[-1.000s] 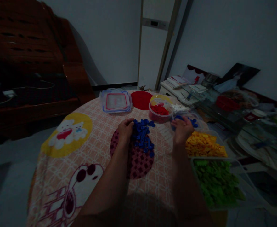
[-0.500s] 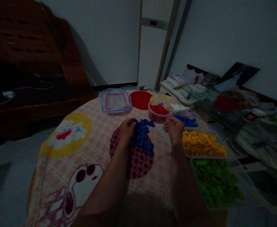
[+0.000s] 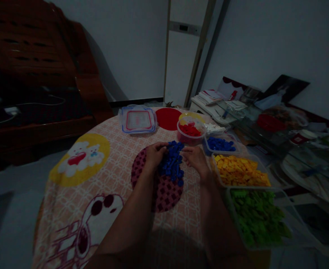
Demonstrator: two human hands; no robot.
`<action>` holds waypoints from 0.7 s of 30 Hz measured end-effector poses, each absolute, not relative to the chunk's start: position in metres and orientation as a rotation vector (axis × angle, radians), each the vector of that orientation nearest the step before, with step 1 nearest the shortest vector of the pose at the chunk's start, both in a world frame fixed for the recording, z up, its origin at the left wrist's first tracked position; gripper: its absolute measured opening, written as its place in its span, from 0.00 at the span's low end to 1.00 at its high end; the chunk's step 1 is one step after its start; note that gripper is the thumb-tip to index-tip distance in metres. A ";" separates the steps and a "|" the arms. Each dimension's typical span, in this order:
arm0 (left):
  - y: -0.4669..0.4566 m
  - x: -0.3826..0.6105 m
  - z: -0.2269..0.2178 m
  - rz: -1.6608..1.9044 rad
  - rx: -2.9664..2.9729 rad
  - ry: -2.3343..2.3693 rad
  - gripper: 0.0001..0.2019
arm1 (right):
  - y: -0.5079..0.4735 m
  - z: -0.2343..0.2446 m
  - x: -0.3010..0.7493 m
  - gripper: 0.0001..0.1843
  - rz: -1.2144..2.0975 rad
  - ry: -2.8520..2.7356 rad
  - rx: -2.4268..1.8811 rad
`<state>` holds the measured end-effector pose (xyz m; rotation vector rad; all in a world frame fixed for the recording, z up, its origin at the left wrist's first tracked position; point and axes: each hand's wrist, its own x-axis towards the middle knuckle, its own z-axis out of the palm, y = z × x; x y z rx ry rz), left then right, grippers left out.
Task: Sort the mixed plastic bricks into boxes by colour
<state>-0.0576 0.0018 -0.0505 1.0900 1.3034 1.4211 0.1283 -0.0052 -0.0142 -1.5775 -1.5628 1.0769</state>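
A heap of small blue bricks (image 3: 172,164) lies on the cartoon-print tablecloth (image 3: 97,179) in the middle of the round table. My left hand (image 3: 154,155) cups the heap's left side with curled fingers. My right hand (image 3: 194,158) lies against its right side, fingers curled over the bricks. A clear tub of blue bricks (image 3: 220,144) stands just right of my right hand.
A round tub of red bricks (image 3: 190,130) sits behind the heap, with a red lid (image 3: 168,118) and a clear lid (image 3: 138,120) further back. Tubs of yellow bricks (image 3: 239,170) and green bricks (image 3: 257,216) line the right edge. Clutter fills the floor at right.
My right hand came back from the blue tub at the right and moved left onto the heap. The left hand stayed on the heap's left side.
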 end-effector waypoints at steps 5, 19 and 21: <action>0.002 -0.061 -0.049 1.546 0.944 1.386 0.12 | -0.003 -0.022 0.123 0.08 0.815 -1.898 -1.607; 0.004 -0.062 -0.053 1.448 1.035 1.395 0.10 | -0.006 -0.013 0.123 0.05 1.095 -1.619 -1.584; 0.004 -0.062 -0.053 1.446 1.032 1.401 0.10 | -0.008 -0.009 0.123 0.07 1.166 -1.514 -1.571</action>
